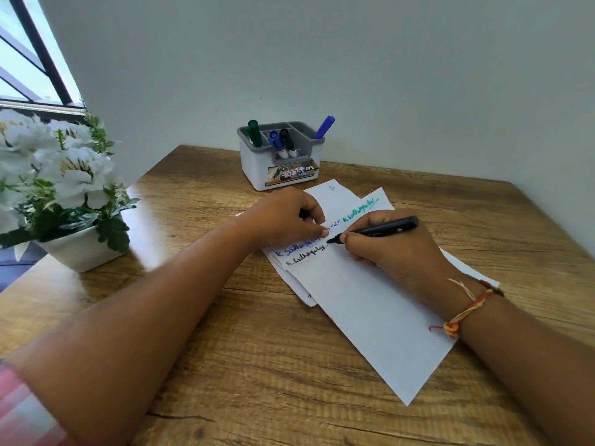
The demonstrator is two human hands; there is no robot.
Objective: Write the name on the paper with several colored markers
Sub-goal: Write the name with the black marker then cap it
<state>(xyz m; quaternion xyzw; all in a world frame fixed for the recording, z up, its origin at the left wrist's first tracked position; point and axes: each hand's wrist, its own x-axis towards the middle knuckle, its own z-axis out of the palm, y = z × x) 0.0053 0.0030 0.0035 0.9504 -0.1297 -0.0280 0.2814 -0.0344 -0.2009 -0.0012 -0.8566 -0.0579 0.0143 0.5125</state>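
A white sheet of paper [363, 304] lies slanted on the wooden table, on top of other sheets. A name is written on it in green, blue and black lines. My right hand [392, 252] grips a black marker [383, 228] whose tip touches the paper at the end of the black line. My left hand [283, 217] rests on the paper's upper left part, its fingers curled round a small dark thing that looks like the marker's cap [303, 214], with one fingertip pressing on the sheet.
A grey-and-white pen holder [277, 162] stands at the back of the table [257, 365] with green, blue and black markers in it. A white pot of white flowers [64, 188] sits at the left edge. A wall runs behind and to the right.
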